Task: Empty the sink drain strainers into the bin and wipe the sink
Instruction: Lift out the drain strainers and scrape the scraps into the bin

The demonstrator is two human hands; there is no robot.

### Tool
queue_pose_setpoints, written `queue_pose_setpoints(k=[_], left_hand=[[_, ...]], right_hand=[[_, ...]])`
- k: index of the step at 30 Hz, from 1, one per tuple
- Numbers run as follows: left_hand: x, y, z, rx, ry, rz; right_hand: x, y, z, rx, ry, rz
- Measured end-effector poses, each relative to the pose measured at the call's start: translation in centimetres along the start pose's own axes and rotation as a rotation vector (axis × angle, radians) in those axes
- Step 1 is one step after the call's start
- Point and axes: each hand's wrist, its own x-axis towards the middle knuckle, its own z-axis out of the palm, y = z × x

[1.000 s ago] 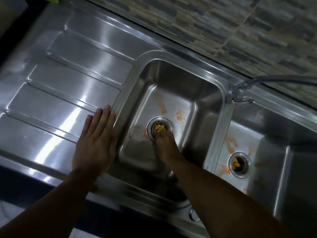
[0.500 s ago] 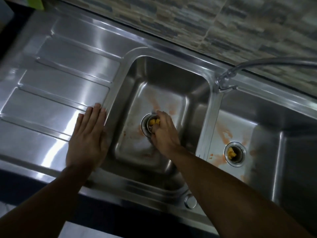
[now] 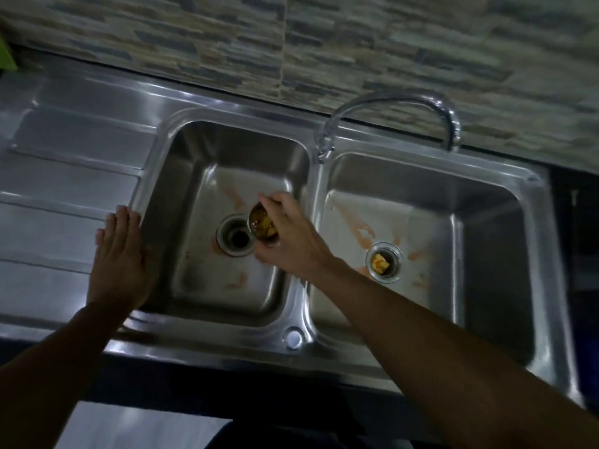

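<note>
A steel double sink fills the view. My right hand grips a round metal drain strainer holding yellow food scraps, lifted just right of the left basin's drain hole, which stands open and dark. The right basin's strainer sits in its drain with yellow scraps inside. Orange smears mark both basin floors. My left hand lies flat, fingers together, on the drainboard at the left basin's rim, holding nothing.
A curved chrome tap arches over the divider between the basins. The ribbed drainboard lies to the left. A stone-pattern tiled wall runs behind. A green object pokes in at the far left edge. No bin is in view.
My right hand has pulled the strainer out of the left drain and raised it to the right, leaving the hole open. The camera has shifted right. My left hand has stayed on the drainboard.
</note>
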Motion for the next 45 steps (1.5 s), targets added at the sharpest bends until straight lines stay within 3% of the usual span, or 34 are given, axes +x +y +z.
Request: queue_pose_setpoints(k=[5, 10, 16, 20, 25, 35, 45], left_hand=[[0.2, 8.9, 1.2, 0.012, -0.106, 0.302], [1.6, 18.9, 4.1, -0.072, -0.078, 0.345], [4.2, 26.7, 7.2, -0.038, -0.108, 0.445], [4.2, 28.8, 9.0, 0.008, -0.140, 0.405], [3.8, 29.1, 9.8, 0.024, -0.050, 0.384], [4.1, 29.1, 10.8, 0.000, 0.074, 0.405], [4.1, 29.3, 10.8, 0.004, 0.087, 0.409]], right_hand=[[-3.8, 4.0, -4.7, 0.004, 0.106, 0.115], [-8.0, 9.2, -7.7, -0.009, 0.112, 0.358], [-12.6, 13.6, -7.3, -0.040, -0.041, 0.532], [-14.8, 15.3, -4.9, -0.035, -0.147, 0.527], [-15.7, 17.1, -2.8, -0.025, -0.218, 0.492], [-17.4, 19.2, -0.8, -0.027, -0.234, 0.356], [-18.0, 20.6, 0.0, -0.044, -0.293, 0.286]])
